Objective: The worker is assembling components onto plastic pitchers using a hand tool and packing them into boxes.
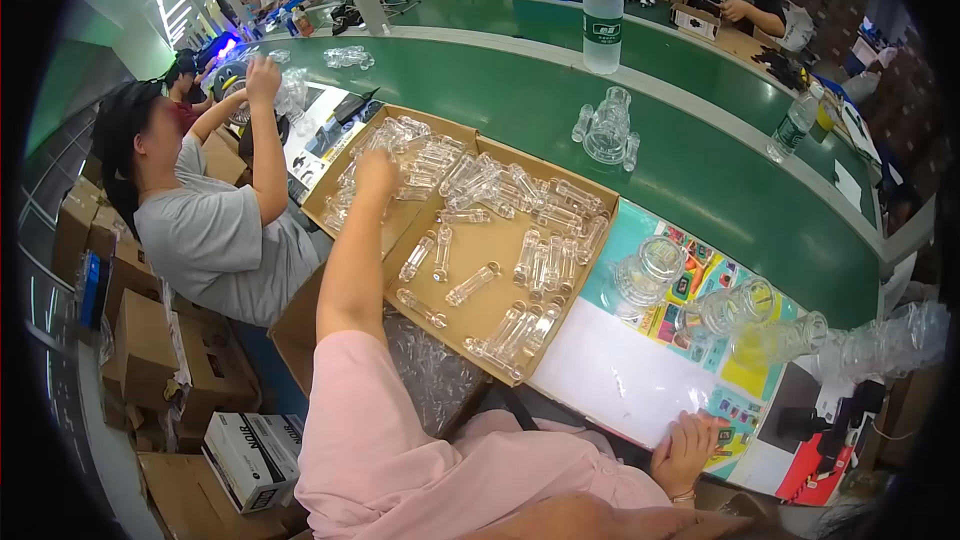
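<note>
My left arm stretches out to the far left, and my left hand (377, 175) is in the shallow cardboard tray among small clear plastic pieces (412, 155). The back of that hand hides its fingertips, so whether they hold a piece cannot be seen. Long clear plastic handle-like parts (472, 284) lie scattered and in loose groups in the nearer half of the cardboard tray (455, 325). Near the table's front edge, my right hand (685, 452) rests on the printed sheet (735, 425), fingers stretched out and nothing in them.
Clear plastic cups (655, 265) stand and lie on the sheet at right, beside a stacked row of cups (890, 340). A clear assembly (608, 130) and a water bottle (602, 15) stand beyond the tray. A co-worker (210, 200) sits at left; cartons (255, 460) are below.
</note>
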A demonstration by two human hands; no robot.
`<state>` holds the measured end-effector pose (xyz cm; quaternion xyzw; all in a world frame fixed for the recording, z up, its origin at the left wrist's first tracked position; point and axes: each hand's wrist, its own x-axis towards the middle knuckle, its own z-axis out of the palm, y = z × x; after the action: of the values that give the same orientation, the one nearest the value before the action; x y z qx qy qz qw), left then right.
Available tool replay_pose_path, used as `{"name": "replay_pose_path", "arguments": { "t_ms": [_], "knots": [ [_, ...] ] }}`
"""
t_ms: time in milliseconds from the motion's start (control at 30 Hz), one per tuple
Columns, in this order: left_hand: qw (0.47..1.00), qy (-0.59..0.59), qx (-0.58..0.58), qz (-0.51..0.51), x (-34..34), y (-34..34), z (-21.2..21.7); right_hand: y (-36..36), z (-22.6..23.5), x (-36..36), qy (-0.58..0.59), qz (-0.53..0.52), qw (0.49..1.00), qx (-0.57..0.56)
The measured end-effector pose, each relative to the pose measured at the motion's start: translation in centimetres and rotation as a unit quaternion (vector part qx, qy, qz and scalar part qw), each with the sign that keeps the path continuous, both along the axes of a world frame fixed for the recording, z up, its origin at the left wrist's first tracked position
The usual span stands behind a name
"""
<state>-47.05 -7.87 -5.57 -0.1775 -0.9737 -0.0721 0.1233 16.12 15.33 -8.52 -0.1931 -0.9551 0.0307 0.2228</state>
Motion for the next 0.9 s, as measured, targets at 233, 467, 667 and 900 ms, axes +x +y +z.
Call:
{"name": "replay_pose_path", "arguments": {
  "t_ms": [233, 467, 667, 900],
  "knots": [
    [0.995, -0.100, -0.011, -0.017, 0.0, -3.0, -3.0, -0.6, 0.2, 0.4, 0.028, -0.019, 0.999, 0.029],
    [0.874, -0.126, 0.444, -0.152, 3.1, -3.6, 0.2, 0.1, 0.2, 0.3, 0.057, -0.014, 0.997, -0.040],
    [0.693, -0.330, 0.576, -0.281, 18.0, -0.3, 7.7, 1.2, 1.1, 4.4, 0.249, -0.097, 0.963, 0.017],
    [0.602, -0.491, 0.569, -0.270, 33.1, 2.2, 7.8, 8.9, 2.7, 8.8, 0.460, -0.329, 0.822, -0.060]
  ]
}}
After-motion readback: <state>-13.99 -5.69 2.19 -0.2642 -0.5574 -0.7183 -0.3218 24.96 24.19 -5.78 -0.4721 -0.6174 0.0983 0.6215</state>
